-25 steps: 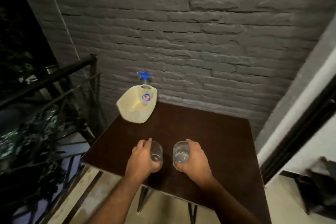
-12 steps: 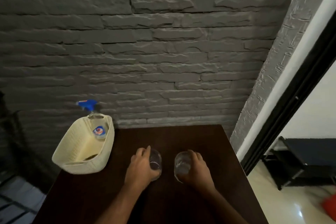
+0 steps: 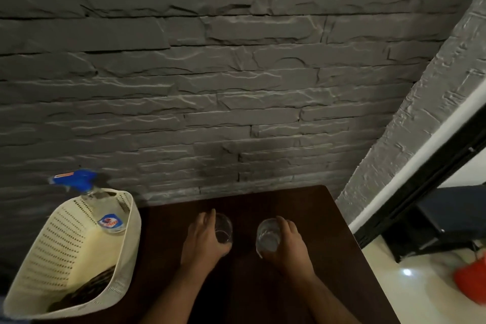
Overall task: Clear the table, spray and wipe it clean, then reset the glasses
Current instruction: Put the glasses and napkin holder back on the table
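Observation:
Two clear glasses stand upright on the dark brown table, side by side near its middle. My left hand wraps around the left glass from its left side. My right hand wraps around the right glass from its right side. A spray bottle with a blue trigger head leans in the far corner of a cream perforated basket at the table's left. Something dark lies in the basket's near end, too dim to name.
A grey stone-pattern wall runs along the table's far edge. To the right a black door frame and a glossy pale floor show, with dark furniture and a red object low at the right edge.
The view has moved closer to the table and the wall, so the basket and the hands look larger. Both hands stay on their glasses, now nearer the wall.

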Demonstrator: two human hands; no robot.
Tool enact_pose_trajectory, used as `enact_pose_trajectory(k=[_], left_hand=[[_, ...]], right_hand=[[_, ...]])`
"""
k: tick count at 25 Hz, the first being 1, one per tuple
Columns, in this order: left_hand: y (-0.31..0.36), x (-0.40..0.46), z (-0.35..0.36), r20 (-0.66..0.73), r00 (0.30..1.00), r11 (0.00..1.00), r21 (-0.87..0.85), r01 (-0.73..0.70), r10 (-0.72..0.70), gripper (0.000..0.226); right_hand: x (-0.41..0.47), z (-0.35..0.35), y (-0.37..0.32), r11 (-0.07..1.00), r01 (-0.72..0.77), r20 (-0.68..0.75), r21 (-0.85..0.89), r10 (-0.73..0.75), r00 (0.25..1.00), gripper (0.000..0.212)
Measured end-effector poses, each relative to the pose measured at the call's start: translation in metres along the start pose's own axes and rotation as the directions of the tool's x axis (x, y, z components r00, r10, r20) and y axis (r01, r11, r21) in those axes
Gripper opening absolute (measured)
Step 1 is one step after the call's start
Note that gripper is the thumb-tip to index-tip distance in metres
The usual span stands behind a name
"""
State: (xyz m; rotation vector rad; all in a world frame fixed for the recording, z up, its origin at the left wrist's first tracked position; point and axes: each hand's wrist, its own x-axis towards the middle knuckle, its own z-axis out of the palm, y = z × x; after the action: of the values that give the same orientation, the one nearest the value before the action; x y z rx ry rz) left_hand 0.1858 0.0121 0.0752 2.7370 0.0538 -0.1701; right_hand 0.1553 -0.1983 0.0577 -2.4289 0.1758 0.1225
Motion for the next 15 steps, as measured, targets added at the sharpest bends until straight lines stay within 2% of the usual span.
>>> enact_pose_trajectory(k=[7, 15], left_hand=[[-0.004, 0.083, 0.042, 0.019, 0.998, 0.998, 0.028, 0.063, -0.063, 0.100], [-0.006, 0.128, 0.070, 0.022, 0.994, 0.994, 0.038, 0.105, -0.106, 0.102]], right_hand=[[0.089, 0.024, 0.016, 0.999, -0.033, 0.025, 0.003, 0.033, 0.999, 0.095], [0.154, 0.037, 0.018, 0.999, -0.036, 0.044, 0.005, 0.036, 0.998, 0.100]])
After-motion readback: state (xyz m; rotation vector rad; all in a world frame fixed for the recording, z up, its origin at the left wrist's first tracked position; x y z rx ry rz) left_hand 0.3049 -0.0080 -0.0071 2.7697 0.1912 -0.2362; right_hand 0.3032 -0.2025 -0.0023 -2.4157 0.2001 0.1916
